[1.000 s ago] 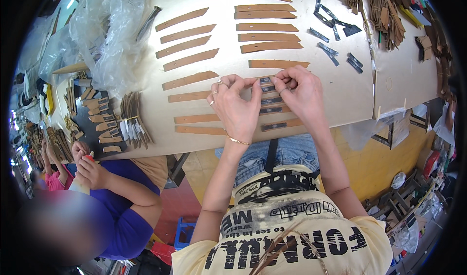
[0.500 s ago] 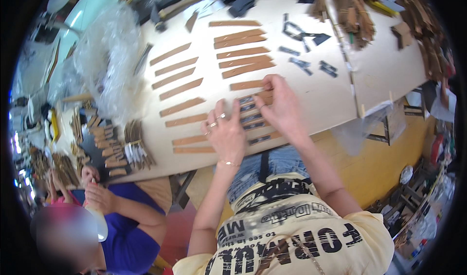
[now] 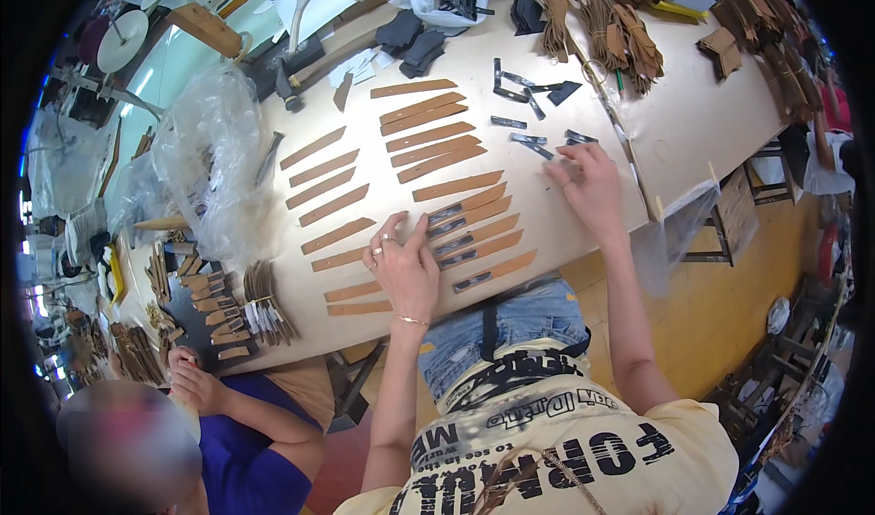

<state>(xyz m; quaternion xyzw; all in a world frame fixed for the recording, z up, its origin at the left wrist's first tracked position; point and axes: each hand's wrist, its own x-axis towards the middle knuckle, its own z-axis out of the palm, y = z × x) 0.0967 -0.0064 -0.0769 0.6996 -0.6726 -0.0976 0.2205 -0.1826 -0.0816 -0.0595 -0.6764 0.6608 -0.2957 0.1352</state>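
Observation:
My left hand [image 3: 403,271] lies with fingers spread over the table, its fingertips beside the nearest rows of brown leather strips [image 3: 488,267]. Dark, shiny short pieces [image 3: 472,281] sit on the left ends of several of these strips. Farther right, my right hand [image 3: 591,187] is over the table with thumb and fingers apart, nothing visible between them. Close to its fingertips are loose dark pieces [image 3: 530,141], one of them partly next to the fingers. Bare brown strips [image 3: 436,139] lie in a column beyond my hands, and another column of strips [image 3: 326,187] is to the left.
A crumpled clear plastic bag [image 3: 205,159] takes up the table's left side. Bundled brown strips [image 3: 629,46] lie at the far right. At the lower left, a co-worker in a blue top [image 3: 260,456] sits by a dark board with leather pieces [image 3: 205,301]. A hammer [image 3: 287,91] lies at the back.
My right hand has moved from the near strips to the right, toward the loose dark pieces. My left hand has shifted slightly left. The whole view has also shifted.

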